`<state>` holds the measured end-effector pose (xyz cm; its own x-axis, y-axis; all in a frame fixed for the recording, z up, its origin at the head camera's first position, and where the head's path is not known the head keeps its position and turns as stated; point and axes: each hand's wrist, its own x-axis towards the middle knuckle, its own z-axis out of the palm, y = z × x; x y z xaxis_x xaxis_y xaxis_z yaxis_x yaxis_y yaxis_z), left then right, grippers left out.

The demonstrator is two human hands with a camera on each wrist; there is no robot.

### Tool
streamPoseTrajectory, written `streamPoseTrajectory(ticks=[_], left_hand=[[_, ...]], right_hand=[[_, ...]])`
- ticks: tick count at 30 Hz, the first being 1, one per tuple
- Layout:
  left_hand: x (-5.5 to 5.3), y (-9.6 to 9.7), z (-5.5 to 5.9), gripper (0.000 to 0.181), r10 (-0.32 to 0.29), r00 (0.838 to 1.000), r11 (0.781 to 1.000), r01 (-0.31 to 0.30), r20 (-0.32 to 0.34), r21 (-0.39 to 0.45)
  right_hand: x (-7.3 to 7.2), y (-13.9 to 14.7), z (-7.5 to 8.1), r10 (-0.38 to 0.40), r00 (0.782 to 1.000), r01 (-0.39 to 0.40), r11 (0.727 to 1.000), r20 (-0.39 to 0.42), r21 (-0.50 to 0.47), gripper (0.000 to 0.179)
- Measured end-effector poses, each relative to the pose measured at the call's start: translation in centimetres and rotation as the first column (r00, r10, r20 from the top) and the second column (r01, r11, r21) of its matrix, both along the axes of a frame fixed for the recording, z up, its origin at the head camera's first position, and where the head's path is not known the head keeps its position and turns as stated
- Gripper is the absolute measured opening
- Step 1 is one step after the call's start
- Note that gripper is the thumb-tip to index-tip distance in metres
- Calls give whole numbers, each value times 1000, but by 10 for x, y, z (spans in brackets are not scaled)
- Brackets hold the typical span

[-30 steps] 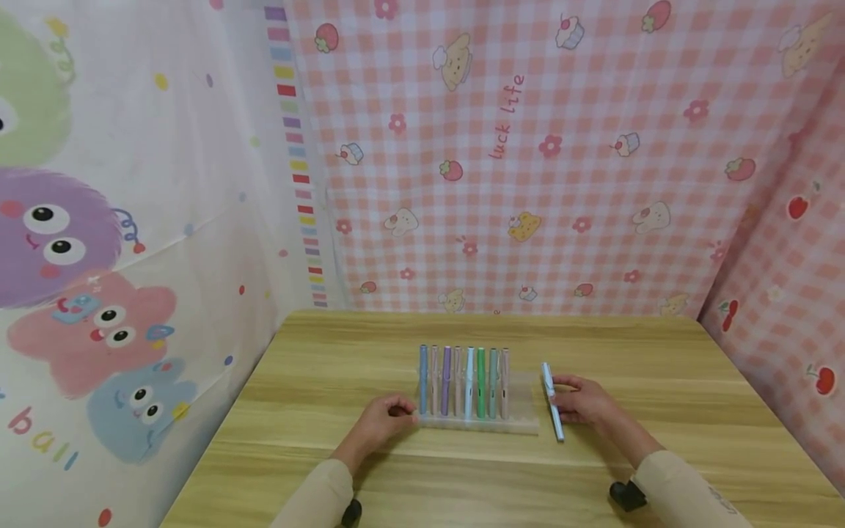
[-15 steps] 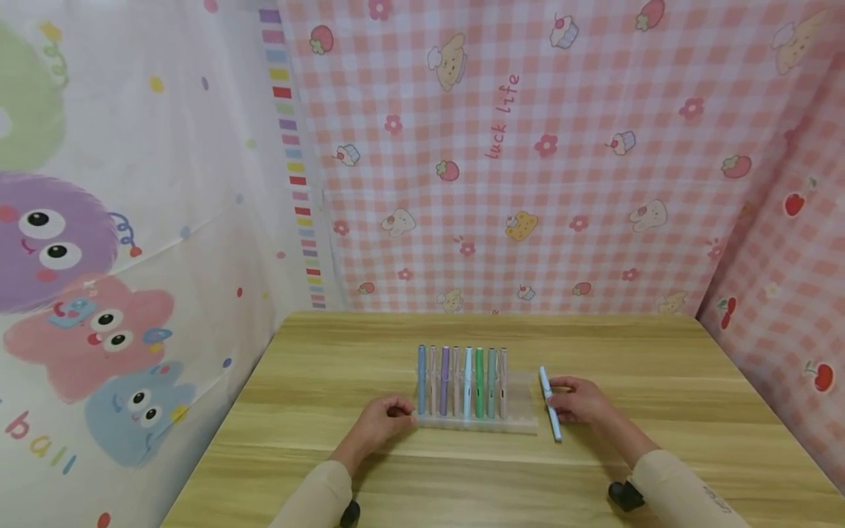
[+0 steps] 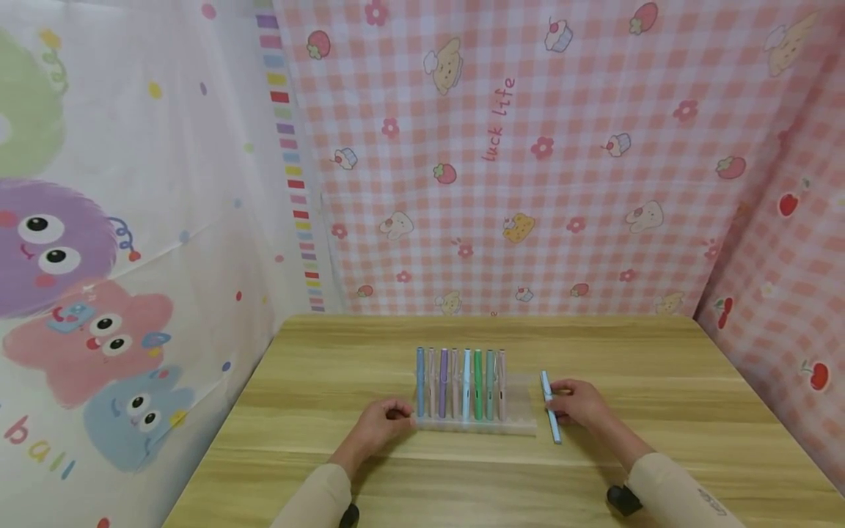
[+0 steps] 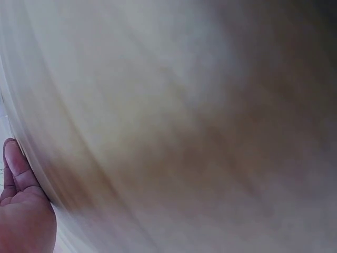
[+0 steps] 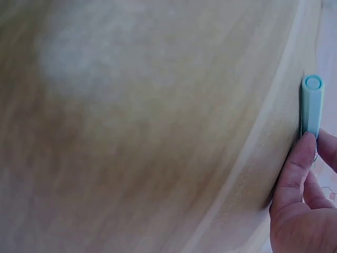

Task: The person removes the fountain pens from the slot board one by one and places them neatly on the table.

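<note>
A clear pen rack (image 3: 521, 424) sits mid-table with several capped pens (image 3: 466, 383) standing side by side in it: blue, pinkish, purple, light blue, green and grey-green. Its right end holds no pen. My left hand (image 3: 381, 425) holds the rack's left front corner between thumb and fingers; in the left wrist view only part of that hand (image 4: 23, 211) shows, at the lower left edge. To the right of the rack, my right hand (image 3: 581, 403) pinches a light blue pen (image 3: 555, 427) by its middle. The right wrist view shows this pen's round end (image 5: 313, 83) beyond the thumb.
The wooden table (image 3: 330, 469) runs back to a pink checked cloth (image 3: 422, 257). A white cartoon-print cloth (image 3: 211, 183) hangs at the left, and another checked cloth (image 3: 779, 293) hangs at the right.
Both hands stay nearly still. The pen in my right hand has tipped slightly and sits a touch lower; the whole head view has shifted a little.
</note>
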<state>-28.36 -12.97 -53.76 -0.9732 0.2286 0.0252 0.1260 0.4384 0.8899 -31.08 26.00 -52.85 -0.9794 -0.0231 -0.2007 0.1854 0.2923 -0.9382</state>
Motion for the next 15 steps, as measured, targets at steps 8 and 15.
streamPoseTrajectory(ticks=[8, 15], left_hand=[[0, -1, -1, 13, -8, 1000, 1000, 8, 4, 12], [0, -3, 0, 10, -25, 999, 999, 24, 26, 31]], right_hand=[[1, 0, 0, -15, 1000, 15, 1000, 1, 26, 45], [1, 5, 1, 4, 999, -4, 1000, 35, 1, 49]])
